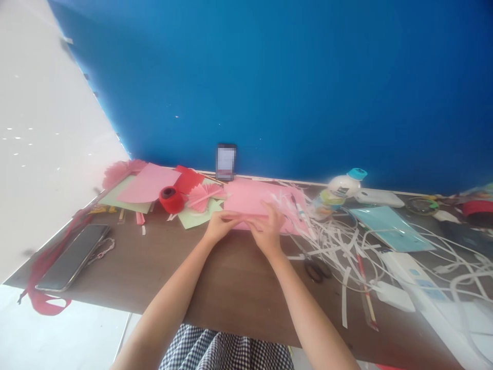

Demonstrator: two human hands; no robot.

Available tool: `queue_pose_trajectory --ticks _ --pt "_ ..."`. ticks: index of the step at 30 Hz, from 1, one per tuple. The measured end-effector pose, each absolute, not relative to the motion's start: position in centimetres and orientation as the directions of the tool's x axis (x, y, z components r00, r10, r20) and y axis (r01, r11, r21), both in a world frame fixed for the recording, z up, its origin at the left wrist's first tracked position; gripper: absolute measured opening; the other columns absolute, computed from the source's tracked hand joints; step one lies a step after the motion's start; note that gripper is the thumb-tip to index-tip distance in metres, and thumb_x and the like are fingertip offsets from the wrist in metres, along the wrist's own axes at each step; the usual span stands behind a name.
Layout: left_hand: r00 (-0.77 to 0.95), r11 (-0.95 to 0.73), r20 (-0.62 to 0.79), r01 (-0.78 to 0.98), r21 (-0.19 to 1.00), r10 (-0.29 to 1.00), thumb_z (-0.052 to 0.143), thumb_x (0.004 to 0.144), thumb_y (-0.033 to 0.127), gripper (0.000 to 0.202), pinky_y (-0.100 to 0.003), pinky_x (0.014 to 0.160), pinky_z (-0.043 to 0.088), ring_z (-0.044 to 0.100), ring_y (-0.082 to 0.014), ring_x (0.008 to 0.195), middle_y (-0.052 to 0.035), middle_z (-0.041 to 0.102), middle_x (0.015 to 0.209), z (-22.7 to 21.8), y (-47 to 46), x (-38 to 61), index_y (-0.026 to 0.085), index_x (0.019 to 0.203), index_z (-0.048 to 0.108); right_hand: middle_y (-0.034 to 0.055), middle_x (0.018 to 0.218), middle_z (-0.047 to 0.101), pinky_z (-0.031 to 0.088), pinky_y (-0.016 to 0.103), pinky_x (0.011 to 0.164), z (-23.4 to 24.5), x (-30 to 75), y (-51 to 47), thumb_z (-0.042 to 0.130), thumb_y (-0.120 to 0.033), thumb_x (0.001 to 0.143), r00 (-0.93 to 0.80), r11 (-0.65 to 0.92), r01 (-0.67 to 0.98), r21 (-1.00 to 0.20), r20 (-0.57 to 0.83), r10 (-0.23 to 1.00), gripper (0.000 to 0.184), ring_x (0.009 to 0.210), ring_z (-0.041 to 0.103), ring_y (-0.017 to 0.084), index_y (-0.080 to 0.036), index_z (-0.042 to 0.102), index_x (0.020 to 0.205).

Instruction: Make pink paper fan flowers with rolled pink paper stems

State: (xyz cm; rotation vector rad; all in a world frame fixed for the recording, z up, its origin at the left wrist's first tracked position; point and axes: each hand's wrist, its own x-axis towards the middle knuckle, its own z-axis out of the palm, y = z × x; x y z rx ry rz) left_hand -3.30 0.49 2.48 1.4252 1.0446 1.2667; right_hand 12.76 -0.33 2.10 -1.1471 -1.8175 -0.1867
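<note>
A pink sheet of paper (252, 201) lies on the brown table (231, 288) in front of me. My left hand (220, 224) pinches its near left edge, fingers closed on the paper. My right hand (268, 229) presses on the near edge just to the right, fingers bent over the sheet. The two hands nearly touch. A folded pink paper fan (203, 195) lies just left of the sheet, on a pale green sheet (196, 217).
A red ribbon spool (170, 199), pink sheets and another fan lie at the back left. One phone (226, 161) leans on the blue wall; another (73, 257) lies at left. White paper strips (346, 246), scissors (318, 270), a bottle (339, 191) and a teal sheet (391, 226) crowd the right.
</note>
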Motion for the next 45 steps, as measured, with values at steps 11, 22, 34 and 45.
queue_pose_trajectory --ticks 11,22,34,45 --pt "0.104 -0.238 0.231 0.061 0.969 0.967 0.062 0.067 0.03 0.022 -0.033 0.08 0.048 0.062 -0.0207 0.084 -0.0076 0.068 0.086 2.1 0.3 -3.0 0.016 0.083 0.068 0.0034 0.096 0.062 0.018 0.048 0.096 1.9 12.1 -0.3 0.044 -0.027 0.082 -0.188 0.48 0.772 -0.417 0.572 0.799 0.015 0.099 0.05 0.022 -0.023 0.058 0.078" --pt "0.031 -0.091 0.099 -0.202 0.975 0.995 0.07 0.059 0.027 0.077 -0.034 0.07 0.051 0.064 -0.0169 0.065 -0.0031 0.064 0.073 2.1 0.6 -3.0 0.018 0.125 0.031 0.005 0.078 0.066 0.046 0.033 0.073 2.6 11.7 -0.6 0.057 -0.038 0.072 -0.072 0.275 0.367 -0.889 0.268 0.961 0.02 0.077 0.06 0.02 -0.018 0.063 0.072" --pt "0.06 0.065 -0.052 -0.236 0.969 0.997 0.074 0.051 0.035 0.046 -0.036 0.071 0.052 0.063 -0.0193 0.064 -0.0053 0.067 0.065 1.5 1.2 -3.5 0.01 0.089 0.064 0.0008 0.061 0.063 0.048 0.031 0.062 2.3 11.6 -0.4 0.07 -0.044 0.055 -0.075 -0.012 0.081 -0.997 -0.018 0.997 0.038 0.063 0.062 0.018 -0.019 0.052 0.078" --pt "0.131 0.085 -0.043 -0.33 0.94 0.99 0.072 0.055 0.037 0.032 -0.035 0.073 0.051 0.063 -0.0219 0.075 -0.0099 0.068 0.075 1.9 1.5 -4.3 0.009 0.07 0.067 0.0013 0.065 0.062 0.048 0.029 0.059 2.9 11.5 -0.7 0.072 -0.042 0.053 -0.104 -0.049 0.035 -0.998 -0.052 0.993 0.035 0.057 0.059 0.015 -0.017 0.057 0.072"
